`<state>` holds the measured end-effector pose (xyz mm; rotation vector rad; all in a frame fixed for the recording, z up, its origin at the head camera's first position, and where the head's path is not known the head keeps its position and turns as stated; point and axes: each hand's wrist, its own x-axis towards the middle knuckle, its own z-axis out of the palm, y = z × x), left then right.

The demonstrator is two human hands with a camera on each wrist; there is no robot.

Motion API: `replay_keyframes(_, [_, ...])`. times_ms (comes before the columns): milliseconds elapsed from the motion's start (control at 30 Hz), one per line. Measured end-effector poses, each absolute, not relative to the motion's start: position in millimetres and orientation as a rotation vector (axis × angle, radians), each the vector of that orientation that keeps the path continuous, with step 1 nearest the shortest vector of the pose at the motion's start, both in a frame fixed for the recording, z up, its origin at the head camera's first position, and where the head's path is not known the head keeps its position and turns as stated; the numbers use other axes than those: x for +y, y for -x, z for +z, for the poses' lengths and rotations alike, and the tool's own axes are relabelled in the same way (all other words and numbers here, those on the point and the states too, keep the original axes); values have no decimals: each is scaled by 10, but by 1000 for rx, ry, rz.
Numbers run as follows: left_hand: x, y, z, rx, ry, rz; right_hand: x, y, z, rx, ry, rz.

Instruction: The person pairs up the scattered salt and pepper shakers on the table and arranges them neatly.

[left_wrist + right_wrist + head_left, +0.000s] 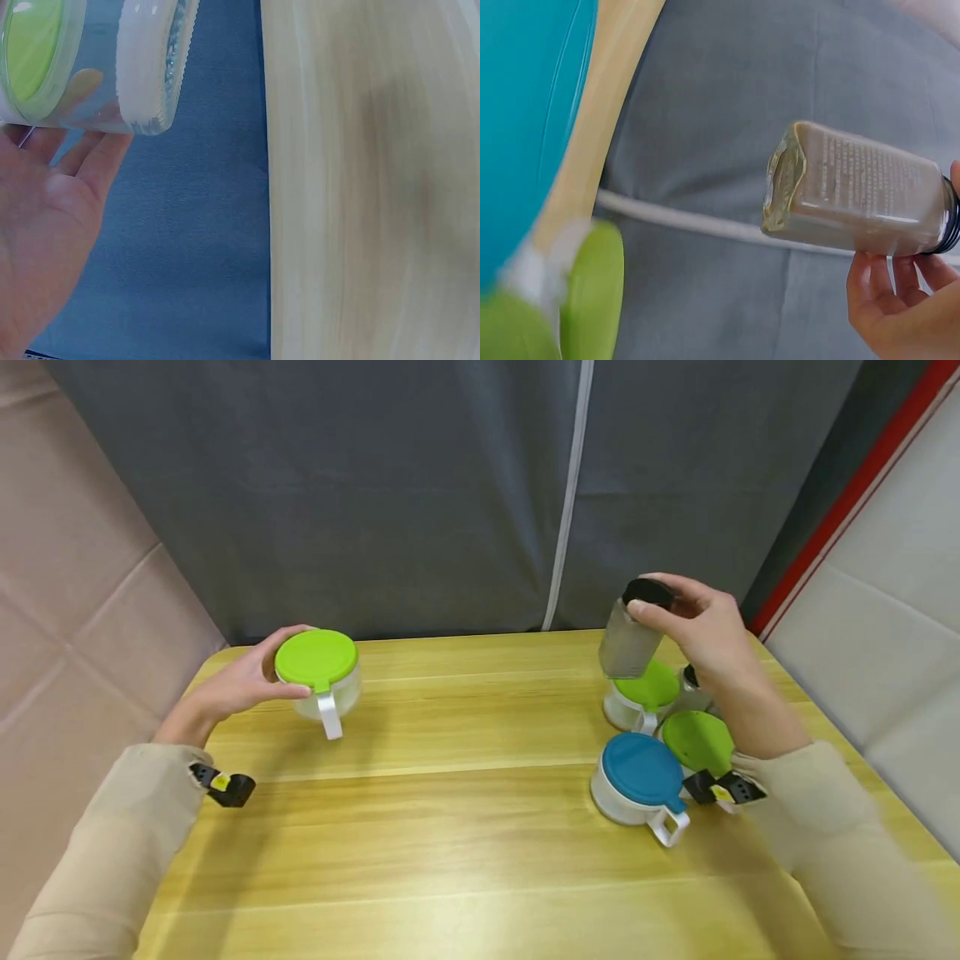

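Observation:
My left hand [251, 681] grips a clear seasoning jar [142, 67] with a green lid [317, 658] and white handle, raised off the table at the far left. Its thumb and fingers go round the side, and the jar's base shows in the left wrist view. On the right, a rectangular glass spice jar [628, 645] with a black cap [649, 592] hangs tilted in my right hand [708, 631], which pinches it near the cap. Rows of small print run along that jar [866, 191] in the right wrist view; its contents look greyish-brown.
Below my right hand stand a blue-lidded jar [642, 770], a green-lidded jar [651, 685], another green-lidded jar [697, 741] and a small black-capped jar [692, 697] partly hidden by the wrist. A grey curtain [375, 502] hangs behind the wooden table [465, 835]; padded walls flank it.

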<state>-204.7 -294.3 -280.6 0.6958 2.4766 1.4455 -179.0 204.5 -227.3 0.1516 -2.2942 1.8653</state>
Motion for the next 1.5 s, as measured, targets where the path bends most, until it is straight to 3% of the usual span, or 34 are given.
replay_keyframes(833, [-2729,2126,-3153,2393,-686,1438,999,1851,-2799,-2424,-317,1931])
replay_keyframes(1500, [-2520,2190,-3432,2294,-702,1498,633,2003,-3276,-2492,-360,1990])
